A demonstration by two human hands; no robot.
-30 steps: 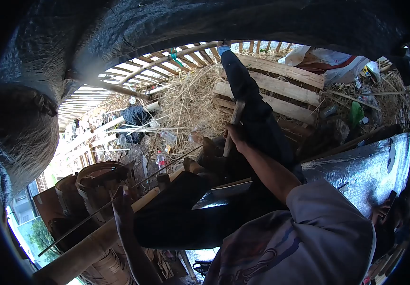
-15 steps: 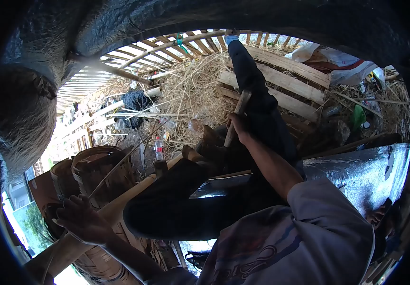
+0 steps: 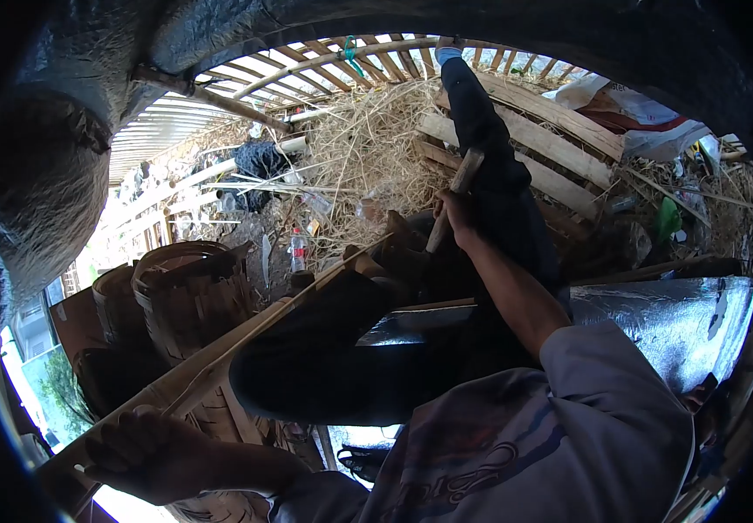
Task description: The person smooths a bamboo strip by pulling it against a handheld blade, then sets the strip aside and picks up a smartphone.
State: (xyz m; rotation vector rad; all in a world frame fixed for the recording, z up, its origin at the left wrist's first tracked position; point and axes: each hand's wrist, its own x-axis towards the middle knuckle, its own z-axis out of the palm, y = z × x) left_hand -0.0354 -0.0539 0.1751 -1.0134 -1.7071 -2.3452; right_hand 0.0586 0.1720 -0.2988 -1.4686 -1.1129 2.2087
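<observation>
My left hand (image 3: 154, 455), at the lower left, has its fingers curled around a long thin bamboo strip (image 3: 342, 268). The strip slants up and right from the hand towards my feet, and a short pale end shows past the fingers. Just behind it lies a thick bamboo pole (image 3: 189, 370), which runs beside my bent knee. Near the centre, my right hand (image 3: 456, 216) is wrapped around a thick wooden handle (image 3: 466, 170), tilted with its upper end to the right. Whatever is at the handle's lower end is lost in dark shadow.
Woven bamboo baskets (image 3: 189, 288) stand at the left. A plastic bottle (image 3: 298, 249) is beyond them, near straw (image 3: 368, 131). Wooden slats (image 3: 551, 157) lie by my outstretched leg (image 3: 477, 113). A shiny sheet (image 3: 673, 318) is at the right, and dark sheeting (image 3: 54, 200) hangs close at upper left.
My left hand has moved down, and the bamboo strip has swung lower, now nearly in line with the pole. My right hand keeps its hold on the wooden handle. The view has shifted slightly.
</observation>
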